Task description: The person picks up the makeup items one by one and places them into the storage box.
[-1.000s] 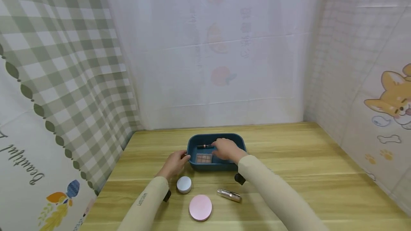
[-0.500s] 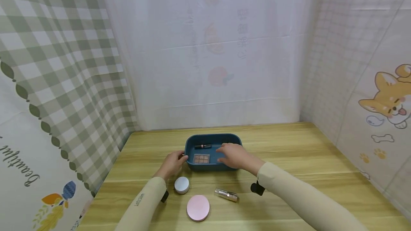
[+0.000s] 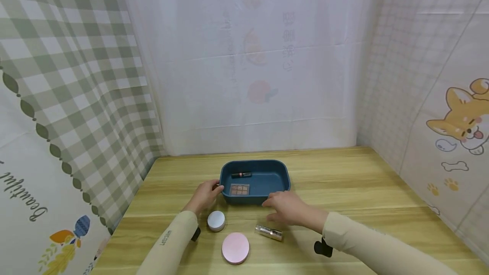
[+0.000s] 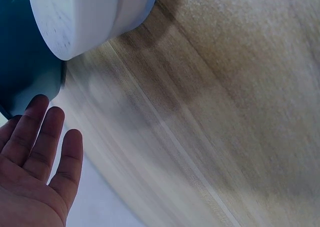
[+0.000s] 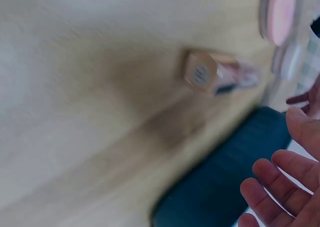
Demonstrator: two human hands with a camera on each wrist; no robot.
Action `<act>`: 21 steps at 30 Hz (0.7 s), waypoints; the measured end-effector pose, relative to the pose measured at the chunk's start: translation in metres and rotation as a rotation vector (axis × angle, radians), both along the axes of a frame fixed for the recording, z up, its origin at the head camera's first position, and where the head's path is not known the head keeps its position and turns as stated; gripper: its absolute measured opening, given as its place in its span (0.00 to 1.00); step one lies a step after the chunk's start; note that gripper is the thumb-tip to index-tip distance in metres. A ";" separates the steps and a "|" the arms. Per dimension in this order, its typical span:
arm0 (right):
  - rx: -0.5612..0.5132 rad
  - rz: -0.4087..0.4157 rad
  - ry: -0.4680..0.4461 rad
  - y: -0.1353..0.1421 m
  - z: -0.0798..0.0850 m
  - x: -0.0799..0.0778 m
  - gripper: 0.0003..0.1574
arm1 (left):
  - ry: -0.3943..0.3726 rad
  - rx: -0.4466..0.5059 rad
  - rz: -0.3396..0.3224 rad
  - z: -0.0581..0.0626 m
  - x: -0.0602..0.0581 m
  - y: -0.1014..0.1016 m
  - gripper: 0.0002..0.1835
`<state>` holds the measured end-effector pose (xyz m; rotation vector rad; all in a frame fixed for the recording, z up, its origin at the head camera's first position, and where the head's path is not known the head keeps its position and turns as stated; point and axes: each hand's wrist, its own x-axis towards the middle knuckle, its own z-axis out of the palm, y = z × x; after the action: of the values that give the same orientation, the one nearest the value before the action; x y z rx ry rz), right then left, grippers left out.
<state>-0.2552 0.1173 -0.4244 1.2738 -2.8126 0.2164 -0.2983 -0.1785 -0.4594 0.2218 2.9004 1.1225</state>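
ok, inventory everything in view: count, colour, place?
Bin: 1, dark blue, on table
Stick: 1, black, in bin, rear left
Palette: 1, brown, in bin, front left
Jar: 1, white, left of tube
Disc: 1, pink, nearest person
Tube: 1, pinkish gold, right of disc
Table: 1, yellowish, underneath
Cloth: count unclear, white and green, left, rear, right
Devices: 2, black, wrists
Sleeves: 2, cream, forearms
Left hand: 1, bare, at bin's left end
Right hand: 1, bare, by bin's front right

Right of the blue box (image 3: 267, 181) I have bare tabletop (image 3: 340, 186) to pass over, and its right half is open from above. The box's left half holds a palette (image 3: 239, 189) and dark stick (image 3: 241, 175); the left hand (image 3: 204, 195) blocks that end. In front, a tube (image 3: 269, 232), pink disc (image 3: 235, 248) and white jar (image 3: 216, 220) obstruct low travel.
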 end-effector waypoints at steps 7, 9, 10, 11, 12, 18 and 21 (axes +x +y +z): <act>-0.002 -0.011 -0.032 0.005 -0.007 0.008 0.26 | -0.002 0.008 0.006 0.000 0.000 0.000 0.19; -0.006 -0.015 -0.028 0.007 -0.008 0.008 0.26 | 0.004 0.003 0.006 0.000 0.001 0.000 0.19; -0.007 -0.014 -0.020 0.008 -0.008 0.008 0.26 | 0.007 0.001 0.006 0.000 0.001 -0.001 0.19; -0.009 -0.017 -0.014 0.008 -0.008 0.008 0.26 | 0.007 0.003 0.007 0.000 0.001 -0.001 0.19; -0.010 -0.021 -0.005 0.009 -0.008 0.008 0.26 | 0.005 0.005 0.009 0.000 0.001 -0.001 0.19; -0.012 -0.105 0.073 0.013 -0.005 0.006 0.27 | 0.002 0.014 0.009 0.001 0.001 0.000 0.19; -0.038 -0.170 0.112 0.017 -0.003 0.002 0.28 | 0.000 0.012 0.006 0.001 0.001 0.000 0.19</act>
<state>-0.2533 0.1342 -0.4269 0.9998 -2.7861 0.1840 -0.2974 -0.1785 -0.4583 0.2142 2.8971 1.1403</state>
